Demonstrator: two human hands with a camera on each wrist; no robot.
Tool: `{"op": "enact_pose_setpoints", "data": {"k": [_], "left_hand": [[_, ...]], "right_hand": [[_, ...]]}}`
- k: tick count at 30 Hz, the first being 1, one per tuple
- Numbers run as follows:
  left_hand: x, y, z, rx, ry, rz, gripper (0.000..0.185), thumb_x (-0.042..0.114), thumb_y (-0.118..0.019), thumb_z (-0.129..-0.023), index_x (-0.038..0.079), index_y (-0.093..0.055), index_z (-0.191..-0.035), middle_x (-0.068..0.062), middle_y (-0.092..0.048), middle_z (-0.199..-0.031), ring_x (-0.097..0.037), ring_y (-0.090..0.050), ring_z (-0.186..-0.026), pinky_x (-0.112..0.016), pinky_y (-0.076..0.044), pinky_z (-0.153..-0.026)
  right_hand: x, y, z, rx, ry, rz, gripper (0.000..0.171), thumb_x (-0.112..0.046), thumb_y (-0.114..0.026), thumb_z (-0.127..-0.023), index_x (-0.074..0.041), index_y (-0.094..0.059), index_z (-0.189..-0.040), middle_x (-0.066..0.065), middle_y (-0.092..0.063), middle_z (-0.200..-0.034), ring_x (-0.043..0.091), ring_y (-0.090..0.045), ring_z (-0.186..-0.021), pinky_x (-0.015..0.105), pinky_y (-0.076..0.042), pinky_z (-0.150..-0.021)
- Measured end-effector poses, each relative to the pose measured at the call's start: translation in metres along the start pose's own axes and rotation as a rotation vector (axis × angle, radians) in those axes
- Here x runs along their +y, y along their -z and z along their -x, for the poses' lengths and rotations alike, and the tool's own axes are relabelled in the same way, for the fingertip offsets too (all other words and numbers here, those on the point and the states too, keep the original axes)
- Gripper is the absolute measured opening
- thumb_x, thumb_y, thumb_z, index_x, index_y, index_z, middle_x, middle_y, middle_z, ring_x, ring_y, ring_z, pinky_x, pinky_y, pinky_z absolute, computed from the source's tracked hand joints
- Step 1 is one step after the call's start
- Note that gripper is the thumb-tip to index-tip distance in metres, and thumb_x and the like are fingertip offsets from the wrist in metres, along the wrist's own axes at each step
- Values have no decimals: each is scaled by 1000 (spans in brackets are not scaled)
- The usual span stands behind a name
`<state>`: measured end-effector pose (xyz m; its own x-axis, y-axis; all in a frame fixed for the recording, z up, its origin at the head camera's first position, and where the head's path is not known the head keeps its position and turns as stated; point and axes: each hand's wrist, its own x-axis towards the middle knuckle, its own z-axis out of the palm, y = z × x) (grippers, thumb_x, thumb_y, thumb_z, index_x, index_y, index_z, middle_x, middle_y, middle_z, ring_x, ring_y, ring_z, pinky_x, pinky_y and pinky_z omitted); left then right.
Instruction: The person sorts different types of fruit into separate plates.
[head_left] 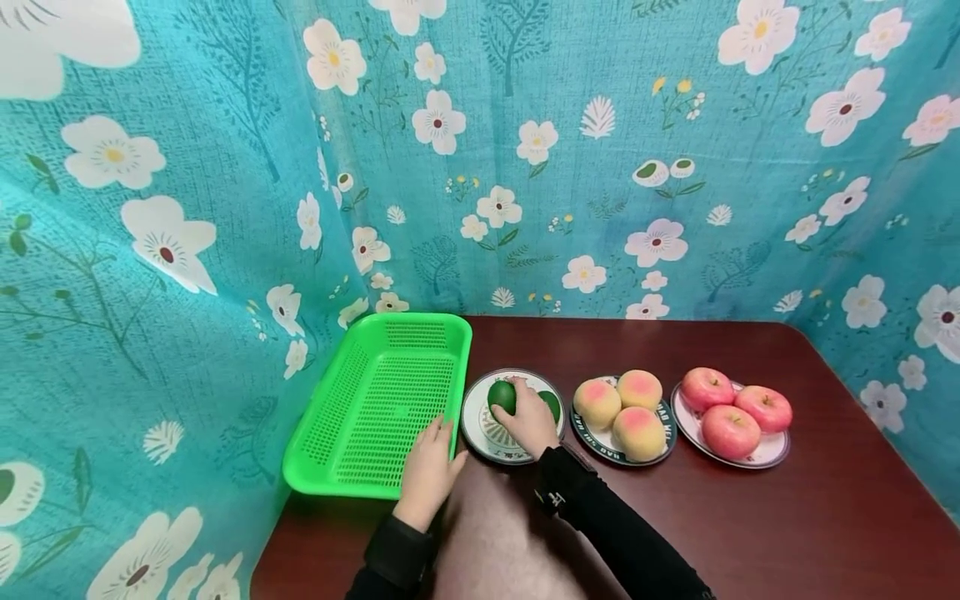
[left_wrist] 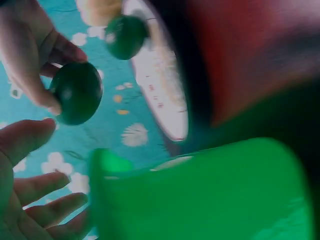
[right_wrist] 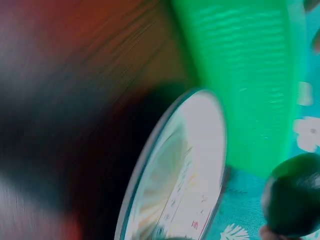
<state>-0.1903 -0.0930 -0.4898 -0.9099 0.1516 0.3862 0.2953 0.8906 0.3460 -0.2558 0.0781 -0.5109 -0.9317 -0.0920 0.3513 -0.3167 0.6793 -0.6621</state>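
My right hand (head_left: 534, 423) pinches a dark green oval fruit (head_left: 502, 397) between thumb and fingers, above a white patterned plate (head_left: 477, 427). A second dark green fruit (head_left: 551, 403) sits on that plate, partly hidden by the hand. In the left wrist view the held fruit (left_wrist: 77, 94) hangs apart from the plate. My left hand (head_left: 429, 473) is at the near right side of a green plastic basket (head_left: 397, 392), its fingers loosely extended and holding nothing; whether they touch the rim I cannot tell. The right wrist view shows the held fruit (right_wrist: 295, 195) at its right edge.
Right of the white plate stands a dark-rimmed plate (head_left: 611, 452) with three peaches (head_left: 640, 433). Farther right, another plate (head_left: 772, 450) holds three red apples (head_left: 731, 432). All stand on a dark brown table (head_left: 847, 500); a floral teal cloth (head_left: 465, 275) hangs behind and to the left.
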Motion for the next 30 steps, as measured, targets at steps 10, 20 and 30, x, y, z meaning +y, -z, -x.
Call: {"op": "enact_pose_setpoints", "data": {"k": [10,20,30], "left_hand": [[0,-33,24,20,1,-4,39,12,-64,-80,2,-57,-116,-16,-57,-110,-28,-59,-90,-36,-49,-65],[6,-37,24,15,-4,-21,39,16,-64,-81,4,-57,-117,-13,-57,-111,-26,-58,-92,-35,-49,-66],[8,-23,9,-89,-40,97,57,36,-46,-91,-5,-39,-130,-24,-38,-130,-37,-36,-119,-48,-36,-89]], "right_hand": [[13,-17,-5,-118,-18,602,46,-33,-68,-76,-16,-52,-116,18,-60,-88,37,-50,-85,48,-36,-70],[33,-23,3,-100,-52,623,40,-37,-64,-79,-11,-52,-106,22,-59,-89,40,-51,-85,57,-33,-75],[39,32,18,-8,140,393,50,-34,-51,-87,2,-49,-121,23,-48,-118,36,-44,-110,52,-33,-88]]}}
